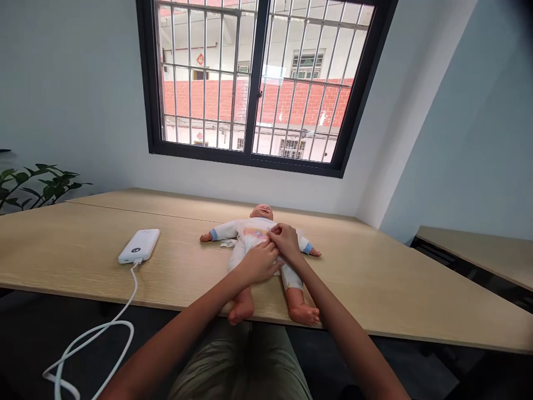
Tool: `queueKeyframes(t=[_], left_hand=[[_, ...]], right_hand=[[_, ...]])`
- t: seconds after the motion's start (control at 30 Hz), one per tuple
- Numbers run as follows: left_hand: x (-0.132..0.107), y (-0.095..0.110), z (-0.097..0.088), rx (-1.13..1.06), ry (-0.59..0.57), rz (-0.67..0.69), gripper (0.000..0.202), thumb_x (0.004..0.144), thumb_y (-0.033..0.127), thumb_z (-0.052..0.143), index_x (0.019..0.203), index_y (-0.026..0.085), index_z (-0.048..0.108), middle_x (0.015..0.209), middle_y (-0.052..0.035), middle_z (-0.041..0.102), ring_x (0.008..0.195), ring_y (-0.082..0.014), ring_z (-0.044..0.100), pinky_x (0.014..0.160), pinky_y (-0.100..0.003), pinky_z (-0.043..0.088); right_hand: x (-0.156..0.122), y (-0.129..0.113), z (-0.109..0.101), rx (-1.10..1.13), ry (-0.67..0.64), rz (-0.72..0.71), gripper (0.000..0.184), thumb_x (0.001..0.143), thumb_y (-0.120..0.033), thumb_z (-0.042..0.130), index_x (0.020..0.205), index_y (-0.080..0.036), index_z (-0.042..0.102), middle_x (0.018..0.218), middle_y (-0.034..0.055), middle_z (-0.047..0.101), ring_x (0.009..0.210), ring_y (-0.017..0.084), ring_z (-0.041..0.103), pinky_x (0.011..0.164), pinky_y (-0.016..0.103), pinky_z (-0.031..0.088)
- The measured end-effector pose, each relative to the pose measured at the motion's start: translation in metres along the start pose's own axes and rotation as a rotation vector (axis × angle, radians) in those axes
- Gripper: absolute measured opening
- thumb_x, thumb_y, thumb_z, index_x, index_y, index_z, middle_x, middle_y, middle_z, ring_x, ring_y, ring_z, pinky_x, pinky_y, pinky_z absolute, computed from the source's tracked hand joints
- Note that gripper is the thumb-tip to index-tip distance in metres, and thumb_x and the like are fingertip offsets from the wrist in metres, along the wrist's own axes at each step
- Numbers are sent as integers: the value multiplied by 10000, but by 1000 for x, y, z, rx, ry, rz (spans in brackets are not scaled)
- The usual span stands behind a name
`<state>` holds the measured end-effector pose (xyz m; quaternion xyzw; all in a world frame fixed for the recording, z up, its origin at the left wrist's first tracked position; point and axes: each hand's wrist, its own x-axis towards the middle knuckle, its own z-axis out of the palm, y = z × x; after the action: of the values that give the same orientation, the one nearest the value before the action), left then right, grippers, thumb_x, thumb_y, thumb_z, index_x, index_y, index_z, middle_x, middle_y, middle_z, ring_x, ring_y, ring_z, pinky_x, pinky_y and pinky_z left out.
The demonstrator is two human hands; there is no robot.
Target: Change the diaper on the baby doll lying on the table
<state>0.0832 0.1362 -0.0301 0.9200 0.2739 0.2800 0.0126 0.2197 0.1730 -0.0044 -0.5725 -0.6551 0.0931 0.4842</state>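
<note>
From the head view, I see the doll [251, 226] lying face up on the table [375, 278], its feet [303, 314] right at the near edge, so a hard tug on its white outfit [238, 255] could drag it off. The right hand [285, 242] bunches its fingertips at the outfit's front and the left hand [259, 263] curls just beside it, but I can't tell whether either grip has closed on cloth.
</note>
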Motion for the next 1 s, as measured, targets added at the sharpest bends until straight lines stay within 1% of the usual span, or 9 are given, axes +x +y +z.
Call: queueKeyframes(t=[0.13, 0.33, 0.4, 0.47, 0.57, 0.7, 0.8, 0.9, 1.0], left_hand=[[-5, -7, -6, -98, -87, 94, 386, 906, 421, 477, 1213, 255, 641, 1346, -101, 577, 1270, -352, 484, 1082, -500, 406], [7, -20, -7, -281, -200, 133, 343, 857, 463, 545, 1105, 277, 691, 1209, -84, 665, 1134, -335, 581, 993, -472, 467], [11, -27, -8, -361, -153, 112, 309, 889, 436, 500, 1036, 255, 703, 1074, -73, 705, 1004, -300, 629, 926, -433, 501], [15, -35, -9, -375, 9, 31, 316, 920, 383, 435, 977, 216, 698, 975, -76, 704, 915, -275, 635, 883, -416, 511], [23, -51, -9, -275, 239, -109, 248, 879, 275, 480, 1007, 177, 668, 1037, -92, 668, 980, -264, 612, 919, -421, 493], [33, -68, -4, -159, 211, -166, 323, 782, 142, 578, 1095, 145, 656, 1063, -95, 659, 1023, -238, 603, 935, -392, 483], [36, -75, 2, -116, 176, -143, 229, 766, 102, 588, 959, 132, 708, 942, -79, 675, 950, -226, 614, 886, -357, 486], [35, -77, 3, -155, 187, -130, 135, 790, 129, 591, 832, 136, 719, 904, -69, 677, 891, -207, 620, 848, -326, 480], [31, -76, -1, -169, 179, -130, 129, 809, 145, 579, 782, 137, 705, 909, -78, 667, 864, -201, 609, 800, -306, 470]], right_hand=[[1, -4, 3, -118, -69, -19, 79, 691, -236, 649, 622, -201, 663, 686, 55, 705, 681, 209, 646, 640, 307, 437], [6, 8, 3, -126, -214, -92, 226, 782, -312, 605, 613, -193, 698, 699, 60, 713, 678, 208, 638, 649, 315, 428], [8, 16, -1, -48, -279, -113, 301, 829, -352, 548, 645, -180, 712, 739, 65, 716, 736, 211, 644, 691, 319, 451], [8, 25, -7, 36, -266, -119, 315, 839, -383, 533, 715, -172, 732, 834, 75, 722, 835, 217, 646, 749, 322, 471], [7, 38, -16, 131, -205, -94, 268, 798, -357, 581, 887, -162, 742, 994, 88, 709, 907, 205, 634, 795, 319, 493], [5, 49, -23, 202, -224, -59, 286, 769, -303, 611, 993, -158, 717, 1064, 91, 696, 926, 183, 632, 832, 315, 506], [5, 58, -24, 159, -149, -20, 259, 781, -292, 595, 976, -152, 694, 1095, 99, 687, 932, 180, 629, 852, 323, 502], [1, 75, -22, 33, -107, 61, 192, 795, -261, 551, 909, -149, 656, 999, 101, 697, 856, 189, 631, 810, 335, 505], [-8, 93, -14, -91, -167, 33, 79, 762, -241, 593, 804, -188, 634, 863, 107, 688, 817, 238, 630, 797, 368, 500]])
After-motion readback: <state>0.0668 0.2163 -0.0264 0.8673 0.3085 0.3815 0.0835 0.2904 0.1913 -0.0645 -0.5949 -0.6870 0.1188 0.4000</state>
